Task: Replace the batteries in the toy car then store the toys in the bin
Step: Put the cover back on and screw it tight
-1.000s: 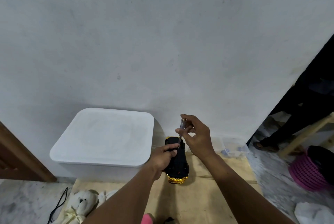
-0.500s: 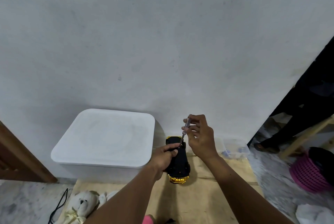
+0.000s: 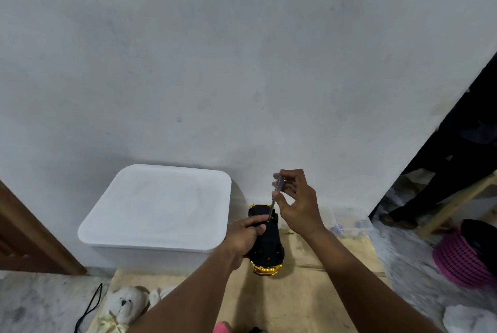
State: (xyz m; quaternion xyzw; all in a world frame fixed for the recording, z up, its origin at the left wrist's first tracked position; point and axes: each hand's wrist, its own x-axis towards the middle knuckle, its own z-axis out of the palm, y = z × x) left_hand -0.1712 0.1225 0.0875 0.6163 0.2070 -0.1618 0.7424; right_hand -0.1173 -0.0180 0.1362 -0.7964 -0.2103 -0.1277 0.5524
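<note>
A gold toy car [image 3: 269, 249] lies upside down, its black underside up, over a wooden board [image 3: 295, 300]. My left hand [image 3: 246, 238] grips the car's left side and holds it steady. My right hand [image 3: 295, 201] pinches the clear handle of a small screwdriver [image 3: 275, 195]; its thin shaft slants down to the car's underside near the far end. A large white bin [image 3: 158, 211] with its lid shut stands left of the car against the wall. A white teddy bear [image 3: 125, 305] lies at the board's near left.
A small clear plastic box [image 3: 352, 222] sits right of the car by the wall. A black cable [image 3: 90, 305] runs beside the bear. A pink basket [image 3: 460, 260], wooden furniture legs and a person's dark-trousered legs [image 3: 443, 171] are at the right.
My right hand has shifted slightly right and re-gripped the screwdriver handle, fingers spreading, with the tip staying on the car's underside. My left hand and the car have stayed put.
</note>
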